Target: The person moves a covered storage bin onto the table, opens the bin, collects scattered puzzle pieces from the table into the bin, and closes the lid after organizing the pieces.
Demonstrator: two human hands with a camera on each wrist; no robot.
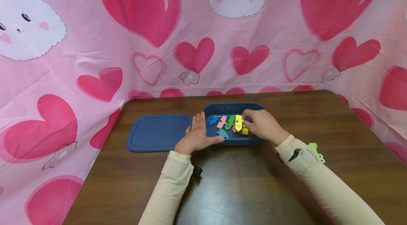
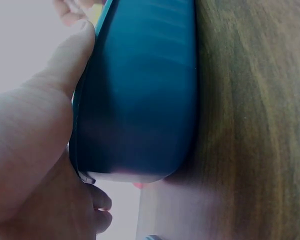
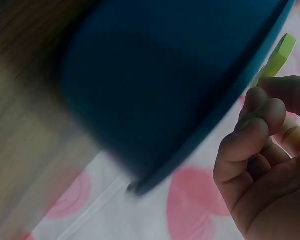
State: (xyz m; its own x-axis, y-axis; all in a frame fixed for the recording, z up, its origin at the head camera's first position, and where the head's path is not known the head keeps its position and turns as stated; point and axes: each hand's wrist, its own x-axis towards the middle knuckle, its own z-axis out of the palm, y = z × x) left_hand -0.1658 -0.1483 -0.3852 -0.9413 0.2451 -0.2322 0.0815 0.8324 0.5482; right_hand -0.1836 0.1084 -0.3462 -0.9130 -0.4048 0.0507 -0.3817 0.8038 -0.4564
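Note:
A blue plastic box [image 1: 236, 142] with several coloured flat pieces inside stands on the table. My right hand [image 1: 263, 124] is over the box's right side and pinches a yellow puzzle piece [image 1: 239, 123] between thumb and fingertips. In the right wrist view that yellow piece [image 3: 279, 57] sticks up above the rim. My left hand [image 1: 198, 136] lies against the box's front left corner, its fingers straight and its thumb along the front rim. Inside are a blue piece [image 1: 213, 120], a pink piece [image 1: 221, 122], a green piece [image 1: 230, 122] and a teal piece [image 1: 223, 133].
To the left of the box lies a flat blue lid [image 1: 159, 132]. A light green piece [image 1: 315, 151] sits on the wooden table [image 1: 235, 189] beyond the right forearm, partly hidden by the sleeve. Behind the table hangs a pink cloth [image 1: 219, 30] with hearts.

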